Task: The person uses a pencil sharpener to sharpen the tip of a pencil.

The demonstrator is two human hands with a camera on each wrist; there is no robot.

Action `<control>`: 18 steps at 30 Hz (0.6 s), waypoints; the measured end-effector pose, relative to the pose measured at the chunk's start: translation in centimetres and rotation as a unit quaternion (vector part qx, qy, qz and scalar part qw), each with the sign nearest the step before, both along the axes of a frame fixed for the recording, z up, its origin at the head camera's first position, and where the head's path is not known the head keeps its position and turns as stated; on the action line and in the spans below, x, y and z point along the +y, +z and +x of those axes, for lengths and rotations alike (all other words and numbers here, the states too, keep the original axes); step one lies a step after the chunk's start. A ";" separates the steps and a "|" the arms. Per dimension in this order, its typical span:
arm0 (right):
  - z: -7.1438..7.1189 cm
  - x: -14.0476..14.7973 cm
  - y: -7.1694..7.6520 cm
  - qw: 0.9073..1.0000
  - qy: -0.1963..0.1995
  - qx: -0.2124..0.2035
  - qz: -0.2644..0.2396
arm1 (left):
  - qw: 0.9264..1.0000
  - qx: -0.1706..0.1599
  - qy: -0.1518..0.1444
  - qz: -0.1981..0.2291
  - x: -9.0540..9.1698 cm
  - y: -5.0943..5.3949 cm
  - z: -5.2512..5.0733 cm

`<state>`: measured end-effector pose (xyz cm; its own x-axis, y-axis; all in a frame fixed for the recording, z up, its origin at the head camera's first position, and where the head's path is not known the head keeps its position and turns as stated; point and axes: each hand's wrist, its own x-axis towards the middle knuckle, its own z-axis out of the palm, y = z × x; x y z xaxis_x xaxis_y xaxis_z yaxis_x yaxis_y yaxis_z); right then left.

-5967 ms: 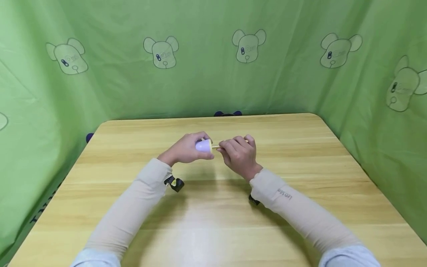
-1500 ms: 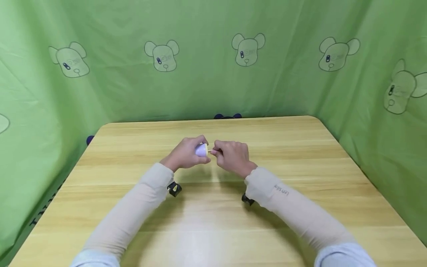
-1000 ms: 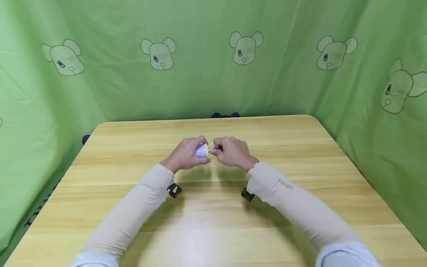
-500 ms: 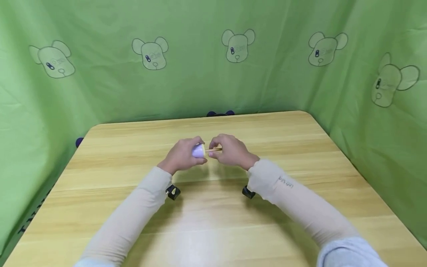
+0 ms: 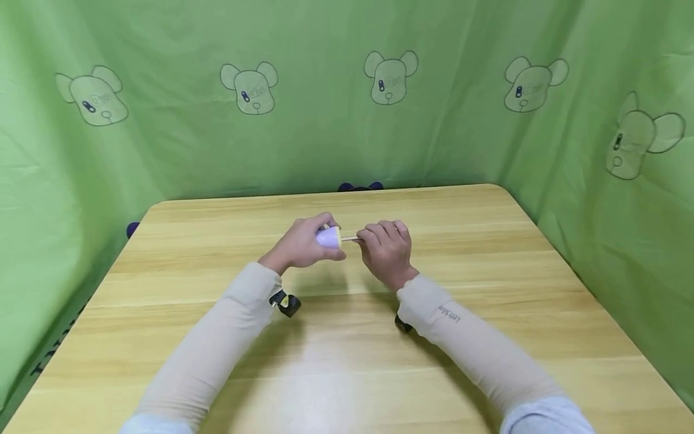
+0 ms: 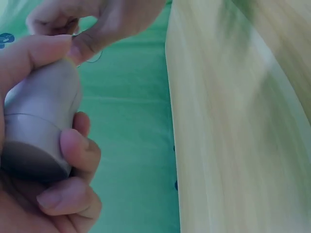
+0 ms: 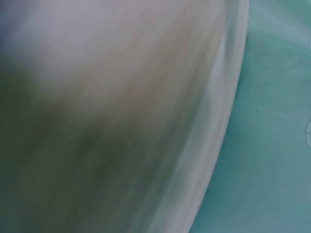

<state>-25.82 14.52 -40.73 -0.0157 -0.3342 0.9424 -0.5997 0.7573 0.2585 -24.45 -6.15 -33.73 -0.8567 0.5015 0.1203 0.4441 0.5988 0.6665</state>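
Note:
My left hand [image 5: 302, 244] grips a small pale purple object [image 5: 328, 237] with a cream rim on its right end, held above the table. A thin rod [image 5: 349, 238] runs from that rim to my right hand [image 5: 387, 250], whose curled fingers pinch its other end. In the left wrist view the object [image 6: 43, 111] looks grey and rounded, with a seam around it; the thumb and fingers of my left hand [image 6: 73, 194] wrap it, and my right hand [image 6: 104, 24] is at its far end. The right wrist view shows neither hand.
A light wooden table [image 5: 325, 374] lies under both arms. Green curtains [image 5: 320, 144] printed with bear heads stand behind it and at both sides. Black wrist cameras hang under the left sleeve [image 5: 289, 304] and the right sleeve [image 5: 402, 324].
Since half a second ago my right hand has moved a little right and turned, its fingers now curled over the rod. My left hand has tilted and risen slightly with the purple object.

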 end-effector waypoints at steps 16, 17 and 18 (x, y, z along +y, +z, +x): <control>0.1 -0.2 1.2 0.996 0.070 -0.047 0.028 | 1.000 -0.012 -0.025 -0.005 0.0 -0.6 0.0; 0.3 -0.3 1.2 0.995 0.070 -0.065 0.026 | 1.000 -0.003 -0.025 -0.011 0.0 -0.6 0.0; 0.4 -0.3 1.3 0.994 0.070 -0.083 0.022 | 1.000 0.006 -0.025 -0.016 -0.1 -0.7 0.0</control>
<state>-25.46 14.19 -39.47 -0.1207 -0.3856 0.9147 -0.7353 0.6538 0.1786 -24.44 -6.21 -34.39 -0.8293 0.5472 0.1131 0.4816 0.5972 0.6414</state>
